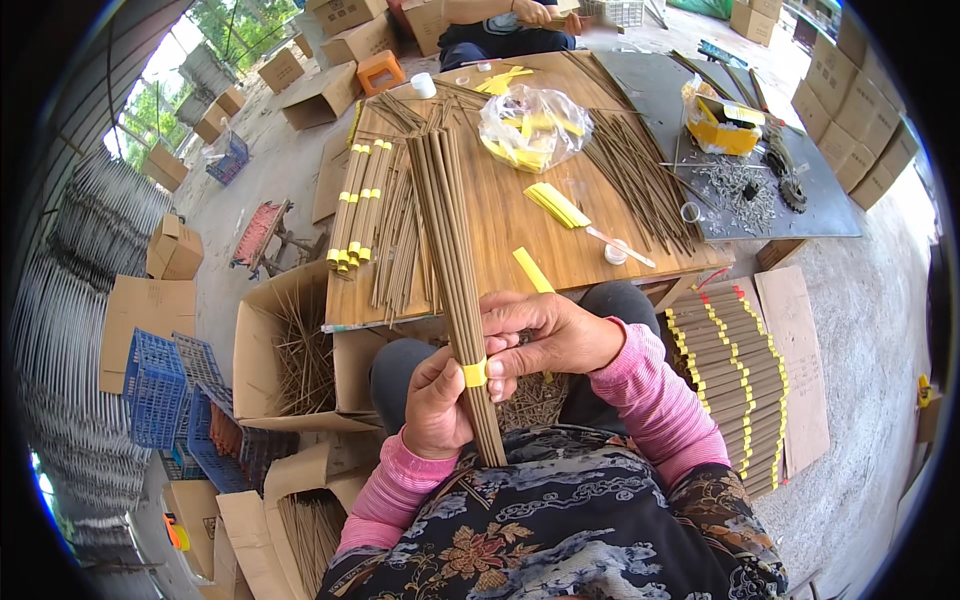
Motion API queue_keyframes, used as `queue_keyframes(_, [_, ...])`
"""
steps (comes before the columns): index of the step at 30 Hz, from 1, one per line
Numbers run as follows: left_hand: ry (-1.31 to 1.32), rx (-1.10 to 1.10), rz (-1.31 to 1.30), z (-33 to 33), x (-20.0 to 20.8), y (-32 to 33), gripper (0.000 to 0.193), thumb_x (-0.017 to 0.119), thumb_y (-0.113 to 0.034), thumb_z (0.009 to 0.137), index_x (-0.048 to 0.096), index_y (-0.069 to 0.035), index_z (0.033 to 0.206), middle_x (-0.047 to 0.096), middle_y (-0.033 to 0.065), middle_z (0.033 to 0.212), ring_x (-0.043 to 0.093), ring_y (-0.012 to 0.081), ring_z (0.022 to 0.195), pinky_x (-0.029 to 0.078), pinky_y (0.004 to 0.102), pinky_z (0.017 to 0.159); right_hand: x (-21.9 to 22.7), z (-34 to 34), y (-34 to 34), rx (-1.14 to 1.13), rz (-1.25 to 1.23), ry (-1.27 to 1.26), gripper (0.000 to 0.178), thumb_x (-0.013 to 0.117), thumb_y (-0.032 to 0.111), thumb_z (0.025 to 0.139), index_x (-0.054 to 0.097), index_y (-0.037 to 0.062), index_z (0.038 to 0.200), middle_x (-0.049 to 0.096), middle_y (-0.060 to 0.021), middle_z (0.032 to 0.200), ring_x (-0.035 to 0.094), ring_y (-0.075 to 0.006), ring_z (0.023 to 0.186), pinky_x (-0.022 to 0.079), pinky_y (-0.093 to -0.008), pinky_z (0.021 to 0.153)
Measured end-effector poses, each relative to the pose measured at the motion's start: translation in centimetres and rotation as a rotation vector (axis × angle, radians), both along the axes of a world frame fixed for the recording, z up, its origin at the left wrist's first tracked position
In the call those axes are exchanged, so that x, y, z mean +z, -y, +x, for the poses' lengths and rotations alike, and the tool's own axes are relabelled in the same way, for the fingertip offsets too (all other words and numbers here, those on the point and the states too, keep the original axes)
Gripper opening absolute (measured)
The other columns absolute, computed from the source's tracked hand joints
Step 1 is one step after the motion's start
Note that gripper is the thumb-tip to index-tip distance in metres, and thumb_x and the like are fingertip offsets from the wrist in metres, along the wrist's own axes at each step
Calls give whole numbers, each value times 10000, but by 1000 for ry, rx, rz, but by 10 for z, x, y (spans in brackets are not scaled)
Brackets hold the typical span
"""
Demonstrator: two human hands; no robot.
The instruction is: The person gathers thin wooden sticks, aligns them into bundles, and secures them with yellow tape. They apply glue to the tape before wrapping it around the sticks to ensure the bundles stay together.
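Note:
My left hand point(437, 402) is closed round the lower part of a bundle of brown incense sticks point(450, 240), which leans up and away over the table edge. A yellow paper band point(474, 374) wraps round the bundle low down. My right hand point(552, 335) pinches the band's right side, thumb against the sticks; some of its fingers are hidden behind. Just beyond that hand a loose yellow strip point(532, 270) lies on the wooden table point(490, 215). Farther back is a fanned stack of yellow strips point(557, 205), beside a paste-tipped flat stick point(622, 247) and a small white jar point(616, 252).
Banded bundles point(360, 205) and loose sticks point(640, 180) lie on the table around a clear plastic bag point(535, 130). At left stands a carton of sticks point(290, 350); at right, many banded bundles point(728, 385) lie in rows. Another person point(505, 25) sits across the table.

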State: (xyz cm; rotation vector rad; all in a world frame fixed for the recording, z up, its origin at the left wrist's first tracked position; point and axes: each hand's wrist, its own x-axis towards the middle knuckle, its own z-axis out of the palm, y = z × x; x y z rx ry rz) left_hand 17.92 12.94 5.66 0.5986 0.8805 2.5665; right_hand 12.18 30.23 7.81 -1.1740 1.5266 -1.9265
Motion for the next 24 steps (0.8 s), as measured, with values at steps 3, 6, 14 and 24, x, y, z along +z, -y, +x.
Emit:
queue_keyframes(3, [23,60,-55,2,1,0,390,475,-230,898,469,61,1157,489,156,1160,494,148,792,421,308,694,6,1,-2,21,-1,51,318,661,110,774,572,18,1065,491,-59,1036,481,-163,1029,410,-281,840])
queue_keyframes(6, [49,106,-111,4,0,2,379,476,-228,898,479,54,1151,497,147,1150,503,155,784,423,312,687,12,9,6,16,-21,203,222,647,115,790,576,-12,958,426,-17,875,550,-123,883,481,-217,668])
queue_keyframes(14, [62,119,-60,4,6,-9,466,530,-268,853,456,88,1144,531,150,1022,502,138,676,395,281,551,4,1,6,184,-93,343,198,621,100,802,589,-22,955,459,-38,874,589,-122,706,512,-212,618])
queue_keyframes(24, [-22,40,-24,-2,5,0,408,472,-238,893,464,71,1161,427,182,1239,490,144,755,403,291,685,-5,-10,3,121,-51,198,454,620,55,798,461,30,1223,511,-56,1079,491,-151,1023,402,-278,884])
